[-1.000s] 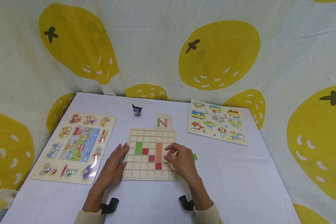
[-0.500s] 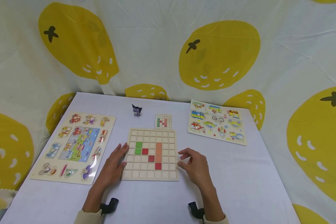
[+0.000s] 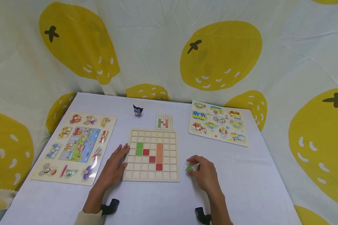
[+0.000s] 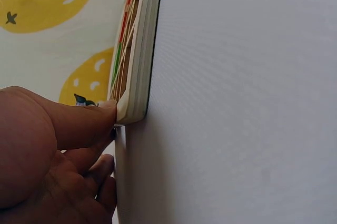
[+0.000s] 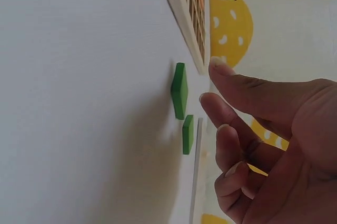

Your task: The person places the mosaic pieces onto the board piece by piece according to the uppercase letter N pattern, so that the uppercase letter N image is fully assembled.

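A square wooden grid board (image 3: 150,179) lies on the white table with green, red and orange square tiles in some of its cells. My left hand (image 3: 114,165) rests against the board's left edge with its fingers fairly straight; in the left wrist view the thumb touches the board's corner. To the right of the board, my right hand (image 3: 205,173) hovers over a loose green tile (image 3: 189,168). The right wrist view shows thumb and fingertips apart, with that green tile (image 5: 179,91) and a second green tile (image 5: 188,134) lying on the table. In the head view the hand hides the second one.
Behind the board lies a small pattern card (image 3: 164,122) with coloured squares. A dark little figurine (image 3: 138,110) stands near the back edge. One vehicle puzzle board (image 3: 54,177) lies at the left, another (image 3: 218,138) at the back right.
My right hand has moved from above the board's right side to the right and toward me, exposing a green tile. The left hand and the board stay in place.
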The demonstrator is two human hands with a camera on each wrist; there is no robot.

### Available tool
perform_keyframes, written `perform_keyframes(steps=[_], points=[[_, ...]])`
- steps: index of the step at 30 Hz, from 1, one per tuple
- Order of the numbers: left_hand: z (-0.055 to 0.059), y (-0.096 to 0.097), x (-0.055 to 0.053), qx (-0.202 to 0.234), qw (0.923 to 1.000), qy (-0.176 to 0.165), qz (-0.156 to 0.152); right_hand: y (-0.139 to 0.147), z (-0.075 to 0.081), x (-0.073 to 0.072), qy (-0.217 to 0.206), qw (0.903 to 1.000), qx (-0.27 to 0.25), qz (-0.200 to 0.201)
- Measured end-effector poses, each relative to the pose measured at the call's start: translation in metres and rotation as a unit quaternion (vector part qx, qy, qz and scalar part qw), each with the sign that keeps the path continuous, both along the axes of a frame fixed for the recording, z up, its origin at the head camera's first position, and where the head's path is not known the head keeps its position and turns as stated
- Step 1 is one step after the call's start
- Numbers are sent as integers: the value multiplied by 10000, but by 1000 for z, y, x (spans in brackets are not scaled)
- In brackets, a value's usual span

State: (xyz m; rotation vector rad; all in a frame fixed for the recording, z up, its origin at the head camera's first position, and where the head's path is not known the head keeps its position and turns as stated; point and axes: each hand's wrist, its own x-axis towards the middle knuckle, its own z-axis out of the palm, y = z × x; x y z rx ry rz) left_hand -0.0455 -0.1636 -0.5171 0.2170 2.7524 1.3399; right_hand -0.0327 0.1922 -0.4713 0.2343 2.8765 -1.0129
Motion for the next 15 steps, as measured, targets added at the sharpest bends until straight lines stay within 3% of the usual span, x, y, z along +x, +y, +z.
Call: perform_keyframes(steps=[15], points=[[0,0,0,63,10000,50,-11,-1,-11,1,-166,9989,407,-149]])
